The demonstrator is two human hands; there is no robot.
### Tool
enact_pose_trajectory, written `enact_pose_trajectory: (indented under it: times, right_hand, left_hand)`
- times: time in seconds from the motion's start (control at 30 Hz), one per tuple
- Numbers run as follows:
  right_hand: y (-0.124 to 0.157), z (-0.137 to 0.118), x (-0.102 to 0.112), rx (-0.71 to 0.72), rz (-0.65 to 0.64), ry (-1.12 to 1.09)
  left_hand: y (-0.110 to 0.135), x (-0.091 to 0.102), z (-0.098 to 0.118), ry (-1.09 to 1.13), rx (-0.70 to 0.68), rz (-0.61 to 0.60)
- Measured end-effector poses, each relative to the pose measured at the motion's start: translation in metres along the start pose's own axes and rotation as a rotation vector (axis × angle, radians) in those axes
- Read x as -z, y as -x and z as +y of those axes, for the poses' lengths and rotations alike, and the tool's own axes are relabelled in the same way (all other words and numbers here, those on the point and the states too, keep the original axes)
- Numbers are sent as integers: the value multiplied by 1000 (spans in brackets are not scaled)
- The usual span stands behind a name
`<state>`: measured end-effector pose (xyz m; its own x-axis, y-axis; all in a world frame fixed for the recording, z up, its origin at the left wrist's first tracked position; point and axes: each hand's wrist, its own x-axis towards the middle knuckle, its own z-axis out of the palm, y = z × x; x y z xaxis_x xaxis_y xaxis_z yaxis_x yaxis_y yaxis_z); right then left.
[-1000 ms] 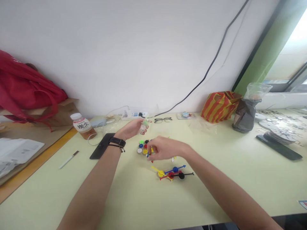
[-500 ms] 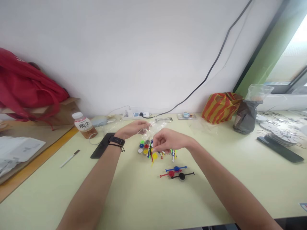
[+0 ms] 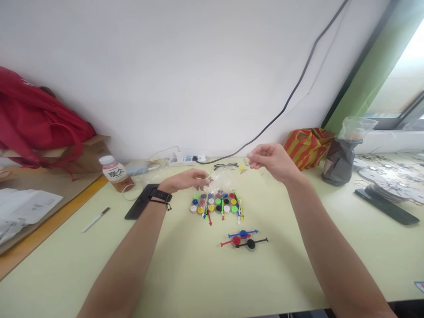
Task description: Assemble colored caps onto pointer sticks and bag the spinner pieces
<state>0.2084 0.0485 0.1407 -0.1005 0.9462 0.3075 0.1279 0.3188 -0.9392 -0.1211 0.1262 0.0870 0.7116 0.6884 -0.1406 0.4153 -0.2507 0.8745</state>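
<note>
A small yellow spinner (image 3: 241, 168) shows just left of the pinched fingertips of the right hand (image 3: 265, 160), raised above the far side of the table (image 3: 185, 269). The right grip is drawn together, apparently on the spinner's pale, see-through edge; blur hides the exact contact and the lie of its long axis. The right hand is plainly the nearer one.

Left of the yellow spinner and slightly lower spreads a clear plastic bag (image 3: 221, 177), its near side held at the fingertips of the left hand (image 3: 192, 179); the bag thus sits between the two hands, and which way its mouth faces cannot be told.

Nearer the wearer, rows of coloured round pieces (image 3: 217, 202) with narrow arrows among them stand below the bag. Closer yet lie a blue spinner (image 3: 244, 233), a red spinner (image 3: 236, 240) and a black spinner (image 3: 251, 244), long axes running roughly left to right. Behind the bag, folded eyeglasses (image 3: 225, 166) rest near the wall (image 3: 212, 88).
</note>
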Motion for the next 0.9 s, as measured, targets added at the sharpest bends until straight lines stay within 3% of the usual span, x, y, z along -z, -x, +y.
enact_pose_trajectory:
  times: [0.2,0.4,0.9]
  right_hand:
    - [-4,5,-9,101,137,134]
    - [-4,9,-13,86,217,228]
    - [4,-4,-25,51,131,523]
  left_hand:
    - [0,-5,13,-26,-30,36]
    - [2,-10,29,-107,-108,88]
    - [2,-14,39,-154,-159,205]
